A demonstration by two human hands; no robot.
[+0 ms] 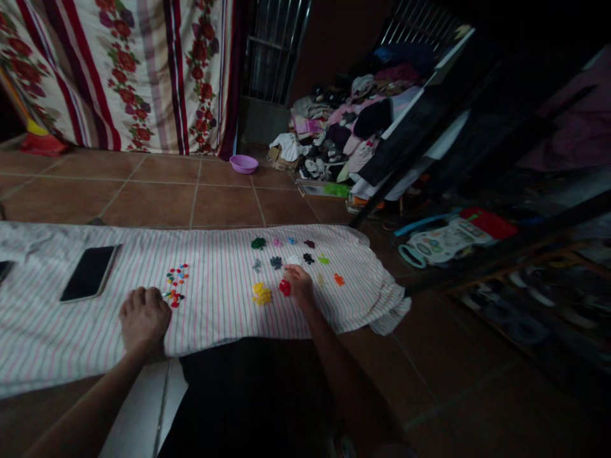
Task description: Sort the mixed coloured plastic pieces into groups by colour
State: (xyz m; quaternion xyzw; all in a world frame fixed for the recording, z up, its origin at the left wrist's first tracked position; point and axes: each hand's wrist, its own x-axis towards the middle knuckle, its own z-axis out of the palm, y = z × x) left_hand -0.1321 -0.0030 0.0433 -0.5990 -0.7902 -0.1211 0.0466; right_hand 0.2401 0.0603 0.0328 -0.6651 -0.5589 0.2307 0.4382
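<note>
My left hand (144, 316) rests on the striped cloth with its fingers curled under, so anything inside is hidden. Just right of it lies a loose group of small mixed-colour pieces (177, 275), too small to name. Over the sorted piles, my right hand (300, 283) has its fingertips drawn together; what they hold, if anything, cannot be made out. The red pile (284, 287) is beside its fingers, and the white pile (294, 259) is just beyond them. Around it are a yellow pile (261, 294), a dark grey pile (275, 262), a black pile (309, 258) and an orange pile (338, 279).
Farther back on the striped cloth (219, 254) sit dark green (258, 243) and brown (310, 244) piles. A phone (90, 273) lies at left. Beyond are a purple basin (244, 165) on the tiled floor, heaped clothes (344, 121) and a toy panel (446, 240).
</note>
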